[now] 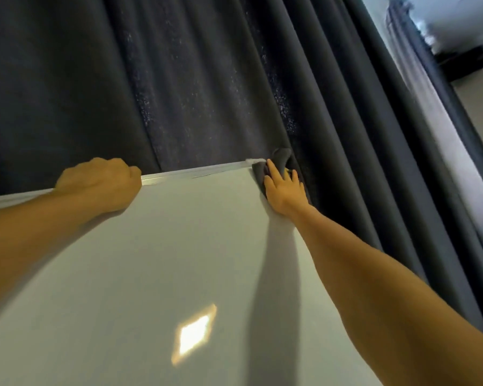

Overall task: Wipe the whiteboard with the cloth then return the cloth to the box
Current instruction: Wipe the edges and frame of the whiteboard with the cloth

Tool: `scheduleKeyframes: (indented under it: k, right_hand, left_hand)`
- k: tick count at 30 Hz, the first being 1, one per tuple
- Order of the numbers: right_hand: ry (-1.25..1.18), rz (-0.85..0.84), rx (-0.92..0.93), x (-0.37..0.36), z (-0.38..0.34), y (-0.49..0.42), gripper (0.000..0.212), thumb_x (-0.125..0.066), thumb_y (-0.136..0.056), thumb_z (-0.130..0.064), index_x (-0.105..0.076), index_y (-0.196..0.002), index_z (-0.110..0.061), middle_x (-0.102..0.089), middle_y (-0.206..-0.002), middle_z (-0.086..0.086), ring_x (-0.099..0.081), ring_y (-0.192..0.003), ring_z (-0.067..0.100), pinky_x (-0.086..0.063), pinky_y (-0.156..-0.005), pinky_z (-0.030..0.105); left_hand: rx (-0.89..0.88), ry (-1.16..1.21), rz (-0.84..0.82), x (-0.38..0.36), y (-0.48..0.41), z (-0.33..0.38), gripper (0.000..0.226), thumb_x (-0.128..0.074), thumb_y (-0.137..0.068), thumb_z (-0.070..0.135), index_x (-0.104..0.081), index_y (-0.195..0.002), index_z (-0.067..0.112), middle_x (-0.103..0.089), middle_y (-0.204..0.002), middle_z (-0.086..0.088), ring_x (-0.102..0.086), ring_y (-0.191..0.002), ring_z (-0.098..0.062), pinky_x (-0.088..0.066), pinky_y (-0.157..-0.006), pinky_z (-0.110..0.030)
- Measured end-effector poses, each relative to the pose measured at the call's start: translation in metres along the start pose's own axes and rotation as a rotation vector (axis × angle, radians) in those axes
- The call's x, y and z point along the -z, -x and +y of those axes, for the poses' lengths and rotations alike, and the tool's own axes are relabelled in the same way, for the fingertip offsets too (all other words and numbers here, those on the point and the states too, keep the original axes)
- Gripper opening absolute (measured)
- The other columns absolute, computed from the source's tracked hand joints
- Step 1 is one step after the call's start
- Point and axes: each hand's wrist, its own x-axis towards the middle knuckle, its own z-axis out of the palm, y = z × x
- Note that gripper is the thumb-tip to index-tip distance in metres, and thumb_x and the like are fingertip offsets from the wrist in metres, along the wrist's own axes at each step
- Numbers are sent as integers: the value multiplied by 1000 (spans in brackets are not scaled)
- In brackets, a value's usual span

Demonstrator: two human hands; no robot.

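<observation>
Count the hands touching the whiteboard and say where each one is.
2. The left hand grips the whiteboard top edge; the right hand presses the cloth at its top right corner.

Right hand (283, 188) on cloth (260, 171), whiteboard (156, 260) corner

no readable text, labels or numbers, whiteboard (156, 260) surface blank, curtain (179, 79) unmarked

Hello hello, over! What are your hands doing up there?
Left hand gripping white whiteboard top edge. Right hand flat, pressing dark grey cloth at top right corner. Dark curtain close behind; box not in view.
</observation>
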Motion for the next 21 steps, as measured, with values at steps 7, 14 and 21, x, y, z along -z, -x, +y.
scheduleKeyframes:
  k: [7,14,21]
  right_hand:
    - [-116,136,175,-7,-34,26,61,-28,-107,-40,-1,-161,-34,-13,-170,7,-17,-154,35,-17,-126,51]
    - [-1028,-219,-92,14,-155,100,43,-34,-106,-50,-53,-140,-33,-48,-154,11,-48,-134,28,-32,-121,45]
    - [-1217,-402,-170,79,-171,164,60,-56,-92,-26,-42,-149,-39,-52,-145,3,-53,-129,36,-48,-105,54]
  left_hand:
    - [-34,51,98,-2,9,4,46,-31,-95,37,-64,-95,5,-51,-77,-13,-50,-72,-32,-43,-72,-39]
    - [-200,1055,-1,10,71,67,49,-48,-90,47,-45,-126,14,-51,-124,-6,-53,-102,-21,-43,-82,-31]
    - [226,1694,-232,28,114,52,46,-73,-80,22,-54,-121,13,-67,-112,-7,-66,-95,-28,-57,-80,-42]
